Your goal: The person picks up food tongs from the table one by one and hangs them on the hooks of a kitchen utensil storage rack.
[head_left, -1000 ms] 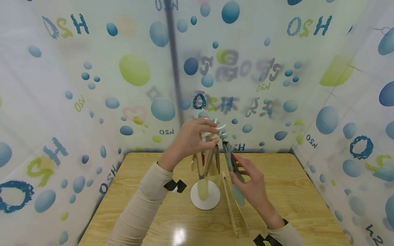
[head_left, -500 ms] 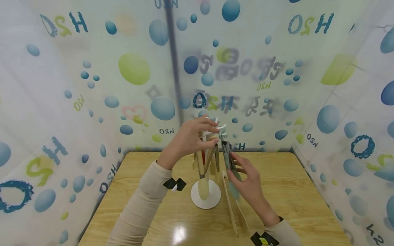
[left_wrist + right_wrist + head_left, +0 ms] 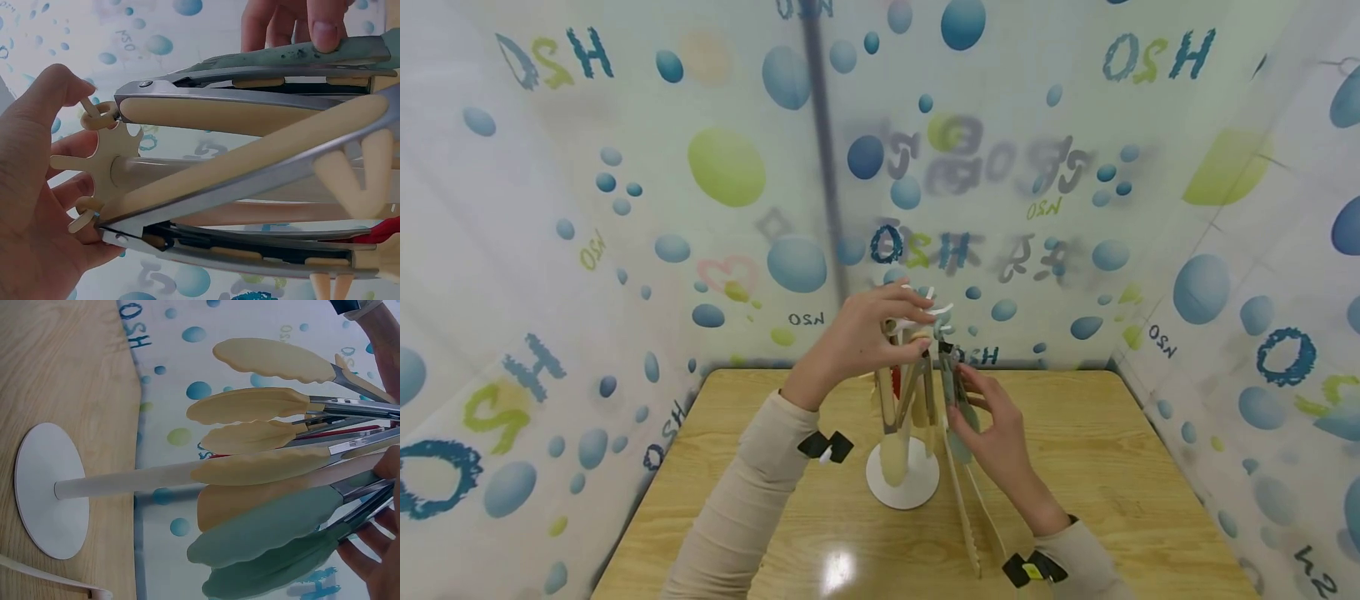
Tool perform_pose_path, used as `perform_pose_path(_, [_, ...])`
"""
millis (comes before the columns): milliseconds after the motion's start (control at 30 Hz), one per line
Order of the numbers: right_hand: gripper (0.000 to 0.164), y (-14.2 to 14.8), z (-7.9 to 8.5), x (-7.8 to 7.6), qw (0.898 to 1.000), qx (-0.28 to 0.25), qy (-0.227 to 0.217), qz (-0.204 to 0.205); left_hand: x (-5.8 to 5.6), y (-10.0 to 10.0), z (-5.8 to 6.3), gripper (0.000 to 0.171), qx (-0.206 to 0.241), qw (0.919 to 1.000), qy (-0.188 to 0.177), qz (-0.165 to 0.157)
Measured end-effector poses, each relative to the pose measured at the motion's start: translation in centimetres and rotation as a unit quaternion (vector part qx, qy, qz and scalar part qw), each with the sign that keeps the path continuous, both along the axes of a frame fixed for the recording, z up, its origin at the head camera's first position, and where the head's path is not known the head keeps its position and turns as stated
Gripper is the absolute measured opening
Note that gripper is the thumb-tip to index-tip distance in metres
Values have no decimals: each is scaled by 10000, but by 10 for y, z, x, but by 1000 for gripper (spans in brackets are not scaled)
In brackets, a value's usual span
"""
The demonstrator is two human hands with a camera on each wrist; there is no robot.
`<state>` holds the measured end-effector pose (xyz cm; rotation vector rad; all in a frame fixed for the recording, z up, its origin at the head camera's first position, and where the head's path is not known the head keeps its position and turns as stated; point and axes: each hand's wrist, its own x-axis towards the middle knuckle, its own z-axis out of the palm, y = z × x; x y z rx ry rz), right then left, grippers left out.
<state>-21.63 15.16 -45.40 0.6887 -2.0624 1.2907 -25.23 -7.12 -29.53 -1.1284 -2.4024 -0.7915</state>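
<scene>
A white utensil stand [image 3: 922, 492] holds several beige tongs [image 3: 250, 159] that hang by rings from its hooked top [image 3: 103, 156]. Curled around that top is my left hand [image 3: 876, 333], its thumb on a hook beside a tong ring. My right hand [image 3: 997, 429] grips green tongs [image 3: 269, 522] by the handles at the stand's right side. They hang blades down, close to the beige ones. The green ring end lies by a right-hand hook; I cannot tell whether it is hooked on.
Loose beige tongs [image 3: 961, 508] lie on the wooden table [image 3: 1075, 467], right of the stand and partly behind the right forearm. A patterned curtain [image 3: 730, 167] surrounds the table's back and sides. Something red [image 3: 896, 383] hangs among the beige tongs.
My right hand has moved left with the green tongs, bringing them closer to the stand and more upright. My left hand has stayed at the stand's top.
</scene>
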Motion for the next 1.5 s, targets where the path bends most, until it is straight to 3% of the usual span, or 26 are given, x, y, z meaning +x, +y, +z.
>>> perform_pose_path(267, [65,-7,-1,-5,9999,-78,105,13,0,0,-1,25,48,10000,-75,-30])
perform_pose_path(533, [58,-15,23,9,9998,-131,63,96,0,0,-2,26,77,9999,-144,-30])
perform_pose_path(667, [58,-16,26,12,9997,-172,62,164,0,0,-2,25,89,9999,-138,-22])
perform_pose_path(1400, [63,-15,27,12,9999,82,-61,56,0,1,-1,24,237,9996,-122,-115])
perform_pose_path(1500, [66,-10,18,4,9999,111,-109,65,0,1,-3,24,280,9995,-78,-118])
